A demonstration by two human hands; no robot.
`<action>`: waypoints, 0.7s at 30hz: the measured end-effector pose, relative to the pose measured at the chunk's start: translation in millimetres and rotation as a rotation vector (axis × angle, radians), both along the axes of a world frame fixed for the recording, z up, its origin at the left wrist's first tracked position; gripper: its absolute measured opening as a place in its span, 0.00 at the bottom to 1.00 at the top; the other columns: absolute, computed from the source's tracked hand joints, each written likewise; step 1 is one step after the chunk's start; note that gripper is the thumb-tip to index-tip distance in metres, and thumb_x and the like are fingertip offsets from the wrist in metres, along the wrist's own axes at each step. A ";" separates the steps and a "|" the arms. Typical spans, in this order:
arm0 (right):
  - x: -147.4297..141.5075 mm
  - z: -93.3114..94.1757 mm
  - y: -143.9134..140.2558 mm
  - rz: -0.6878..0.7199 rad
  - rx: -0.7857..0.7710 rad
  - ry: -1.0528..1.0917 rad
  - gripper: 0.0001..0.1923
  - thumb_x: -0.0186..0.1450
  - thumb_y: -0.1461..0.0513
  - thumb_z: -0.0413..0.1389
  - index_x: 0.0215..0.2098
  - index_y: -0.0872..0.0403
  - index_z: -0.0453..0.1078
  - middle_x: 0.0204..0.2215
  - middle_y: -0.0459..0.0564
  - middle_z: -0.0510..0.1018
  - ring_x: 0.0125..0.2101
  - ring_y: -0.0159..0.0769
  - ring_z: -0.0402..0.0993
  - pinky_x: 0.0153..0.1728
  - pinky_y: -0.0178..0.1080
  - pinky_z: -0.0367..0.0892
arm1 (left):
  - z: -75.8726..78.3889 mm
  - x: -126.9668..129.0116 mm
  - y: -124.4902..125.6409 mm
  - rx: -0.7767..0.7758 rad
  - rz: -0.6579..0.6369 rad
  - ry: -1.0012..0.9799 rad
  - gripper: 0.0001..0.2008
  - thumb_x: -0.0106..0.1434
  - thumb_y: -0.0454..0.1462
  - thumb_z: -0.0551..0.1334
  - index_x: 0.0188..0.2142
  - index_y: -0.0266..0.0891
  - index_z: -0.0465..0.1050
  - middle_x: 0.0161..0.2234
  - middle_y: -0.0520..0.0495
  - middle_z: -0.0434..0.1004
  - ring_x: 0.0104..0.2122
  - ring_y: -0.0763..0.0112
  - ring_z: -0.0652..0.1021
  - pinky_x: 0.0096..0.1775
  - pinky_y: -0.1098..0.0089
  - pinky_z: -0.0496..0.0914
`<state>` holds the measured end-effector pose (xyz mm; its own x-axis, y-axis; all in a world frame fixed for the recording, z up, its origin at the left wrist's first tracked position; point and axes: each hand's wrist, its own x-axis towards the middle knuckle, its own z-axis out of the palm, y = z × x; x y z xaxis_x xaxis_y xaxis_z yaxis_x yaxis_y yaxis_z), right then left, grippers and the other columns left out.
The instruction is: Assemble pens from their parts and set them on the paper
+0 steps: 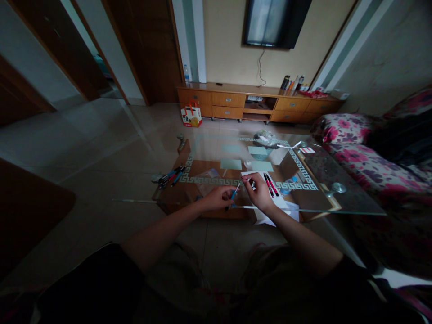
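Both my hands meet at the glass table's (351, 198) near edge: left hand (218, 197) fingers pinch a light, stiff, slippery blue pen (235, 192) mid-barrel, right hand (259, 191) fingers close narrowly on its tip.

Slim blue pen (235, 192), tilted, tip up-right, held above glass table edge.

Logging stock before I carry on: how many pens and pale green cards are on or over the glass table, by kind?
Blue pen in left hand: 1
Red-and-black pens on the white paper: 2
Pens in the pile at the table's left end: several, too blurred to count
Pale green cards: 4
Total countable: 7
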<state>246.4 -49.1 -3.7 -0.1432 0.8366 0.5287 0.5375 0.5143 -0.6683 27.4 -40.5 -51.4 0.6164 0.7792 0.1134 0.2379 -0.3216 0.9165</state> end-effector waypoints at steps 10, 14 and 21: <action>-0.5 3.0 -3.1 0.046 0.014 -0.030 0.13 0.72 0.55 0.50 0.45 0.50 0.74 0.40 0.54 0.76 0.44 0.44 0.72 0.44 0.46 0.69 | -0.6 1.2 0.4 -0.019 0.011 -0.022 0.27 0.58 0.36 0.67 0.58 0.37 0.70 0.34 0.50 0.74 0.31 0.74 0.75 0.37 0.72 0.71; -1.0 4.0 -3.6 0.033 0.007 -0.028 0.13 0.72 0.54 0.50 0.45 0.50 0.74 0.40 0.54 0.76 0.42 0.44 0.72 0.43 0.46 0.70 | 1.1 1.5 0.3 -0.033 0.009 -0.047 0.27 0.58 0.36 0.67 0.58 0.37 0.69 0.33 0.50 0.73 0.31 0.73 0.75 0.37 0.72 0.71; -1.7 3.3 -3.8 0.023 0.000 -0.026 0.13 0.71 0.54 0.51 0.46 0.50 0.73 0.41 0.54 0.76 0.39 0.43 0.72 0.41 0.45 0.70 | 5.4 1.4 -1.3 -0.055 0.028 -0.068 0.26 0.58 0.37 0.67 0.57 0.36 0.70 0.33 0.50 0.73 0.31 0.73 0.75 0.37 0.71 0.71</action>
